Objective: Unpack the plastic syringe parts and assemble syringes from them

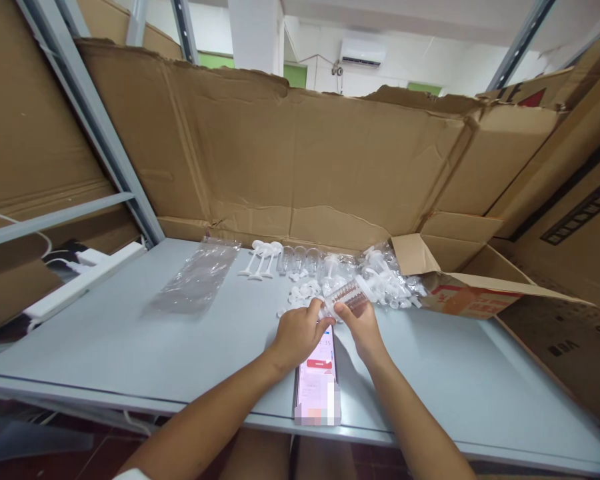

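Observation:
A clear ribbed plastic cylinder with a white end piece is tilted between my two hands, above the back of a phone. My right hand is closed around its near side, thumb pressed along the wall. At the cylinder's lower left end, my left hand pinches with thumb and fingers; whether a small part is in that pinch is hidden. Small white plastic pieces lie loose just behind my left hand. Farther back stand several clear cylinders beside white plunger-like rods with round ends.
A lit phone lies at the table's front edge. Bagged white parts sit by an open cardboard box on the right. A clear plastic bag lies left. Cardboard walls the back; a power strip runs along the left edge.

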The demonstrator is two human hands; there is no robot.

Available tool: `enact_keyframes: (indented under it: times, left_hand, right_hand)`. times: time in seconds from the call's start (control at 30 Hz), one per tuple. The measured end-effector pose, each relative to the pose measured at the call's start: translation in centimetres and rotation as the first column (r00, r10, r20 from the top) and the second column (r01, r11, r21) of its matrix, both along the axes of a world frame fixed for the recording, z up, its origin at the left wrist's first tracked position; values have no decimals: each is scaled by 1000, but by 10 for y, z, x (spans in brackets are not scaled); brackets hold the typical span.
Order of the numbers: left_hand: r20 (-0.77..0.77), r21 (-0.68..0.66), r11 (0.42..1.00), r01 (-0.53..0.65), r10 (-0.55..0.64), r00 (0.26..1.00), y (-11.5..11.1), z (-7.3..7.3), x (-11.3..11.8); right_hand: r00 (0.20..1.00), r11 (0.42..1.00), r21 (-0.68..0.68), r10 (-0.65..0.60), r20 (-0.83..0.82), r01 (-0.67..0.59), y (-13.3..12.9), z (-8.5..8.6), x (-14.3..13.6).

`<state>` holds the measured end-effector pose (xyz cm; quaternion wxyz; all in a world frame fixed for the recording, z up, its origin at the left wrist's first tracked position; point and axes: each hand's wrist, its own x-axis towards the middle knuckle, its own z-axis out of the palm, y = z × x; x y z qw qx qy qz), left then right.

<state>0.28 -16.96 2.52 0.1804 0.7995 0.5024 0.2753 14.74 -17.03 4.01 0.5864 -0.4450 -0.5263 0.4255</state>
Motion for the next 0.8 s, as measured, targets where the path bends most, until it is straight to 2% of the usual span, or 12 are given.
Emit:
enact_keyframes:
  times: [0.1,0.17,0.23,0.3,0.4,0.43,0.47,0.5,0.57,0.63,0.7,0.8]
  left_hand:
    - [32,-84,994,63,-61,998,-1,-2,1]
    - [176,-130,980,151,-127,976,-1,-2,0]
    - [412,-212,932,292,-186,892,-2,0,-1]
    - [653,-344,779,524,-202,729,-2,2,-1]
    - [841,-430,424,797,-134,524,0,4,0]
    - [856,-426,383,820,-121,502,1,4,0]
    - [857,-419,412,809,-116,503,3,4,0]
    - [844,-406,501,764,-116,524,4,4,0]
    - [763,-339,752,565,-132,633,6,3,-1]
    - [588,-197,935,295,-128,799,7,2,-3]
    - [370,-19,994,112,-97,924,6,1,-5]
    - [192,127,990,58,-82,978,6,0,-7]
  right_hand:
    - [1000,1000,-5,-30,-9,30,-1,-1,-1]
    - [999,999,3,-34,5,34,-1,-2,0]
    - [1000,1000,17,-1,11,1,0,-2,4]
    - [997,997,27,77,-3,-77,0,-3,7]
    - [981,981,24,193,-35,-192,-1,-2,11]
    - [978,979,22,201,-49,-200,-1,-1,12]
    - [980,982,19,189,-64,-188,-1,-1,11]
    - [984,987,17,158,-80,-157,-1,0,11]
    - [992,997,5,72,-99,-72,0,1,9]
    - [994,1000,-8,18,-106,-19,1,2,6]
    - [992,999,-15,27,-121,-29,1,2,4]
    - [987,996,-31,73,-146,-78,2,3,2]
